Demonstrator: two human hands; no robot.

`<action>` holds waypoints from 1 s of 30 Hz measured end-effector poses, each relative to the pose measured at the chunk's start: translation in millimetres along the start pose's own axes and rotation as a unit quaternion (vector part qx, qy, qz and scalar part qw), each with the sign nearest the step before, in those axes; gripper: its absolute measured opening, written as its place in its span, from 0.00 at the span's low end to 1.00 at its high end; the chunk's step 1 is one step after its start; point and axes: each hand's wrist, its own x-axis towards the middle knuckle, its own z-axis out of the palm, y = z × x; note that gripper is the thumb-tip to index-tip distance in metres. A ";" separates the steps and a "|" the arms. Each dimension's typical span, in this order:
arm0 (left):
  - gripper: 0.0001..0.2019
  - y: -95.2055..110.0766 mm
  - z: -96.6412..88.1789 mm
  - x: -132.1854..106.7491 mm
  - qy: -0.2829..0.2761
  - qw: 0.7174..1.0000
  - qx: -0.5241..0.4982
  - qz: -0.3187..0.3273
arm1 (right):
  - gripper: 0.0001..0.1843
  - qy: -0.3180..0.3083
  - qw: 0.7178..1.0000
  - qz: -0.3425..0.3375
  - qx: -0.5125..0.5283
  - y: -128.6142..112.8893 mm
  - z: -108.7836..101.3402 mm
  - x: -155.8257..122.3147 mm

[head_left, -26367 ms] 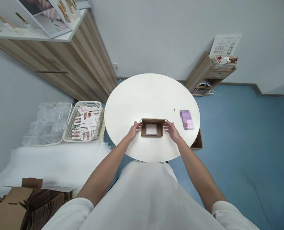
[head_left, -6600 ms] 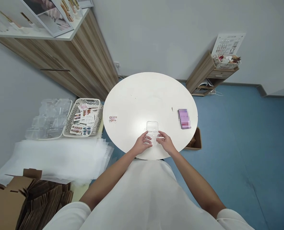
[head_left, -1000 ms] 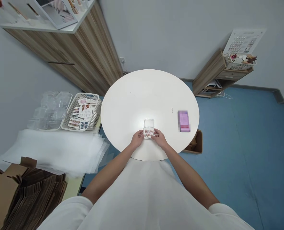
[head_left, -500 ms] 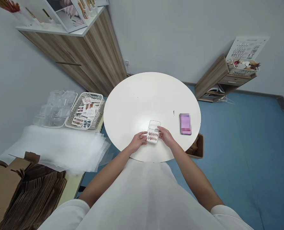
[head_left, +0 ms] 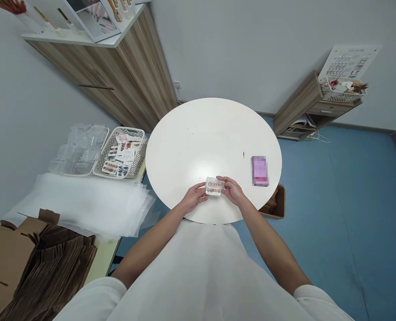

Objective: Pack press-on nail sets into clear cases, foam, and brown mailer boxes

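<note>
The walls [head_left: 245, 49] are plain pale grey and the floor [head_left: 311, 214] is blue. A rounded white table [head_left: 198, 133] has a soft patch of light [head_left: 208, 169] toward its front edge. Past its back left edge stands a big, stripy wood cupboard [head_left: 144, 62]. Past its back right edge is a small wood shelf [head_left: 296, 107] with a drawer [head_left: 332, 108]. A socket [head_left: 177, 84] sits low on the wall.

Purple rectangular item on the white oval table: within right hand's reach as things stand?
Likely yes: nothing shows between the right hand and the purple rectangular item. But that hand is on the clear plastic case, so it would probably need freeing first.
</note>
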 end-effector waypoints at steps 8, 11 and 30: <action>0.23 2.3 4.3 -1.9 0.025 1.000 0.006 0.006 | 0.18 0.021 0.998 -0.033 0.045 10.5 4.0 -0.9; 0.26 -1.6 4.2 -0.9 0.048 0.998 0.020 0.031 | 0.24 0.048 0.997 -0.034 0.045 15.7 4.8 -8.9; 0.26 -14.5 -34.9 2.9 0.125 0.977 0.139 0.102 | 0.23 0.165 0.985 0.017 -0.036 54.3 41.1 -2.3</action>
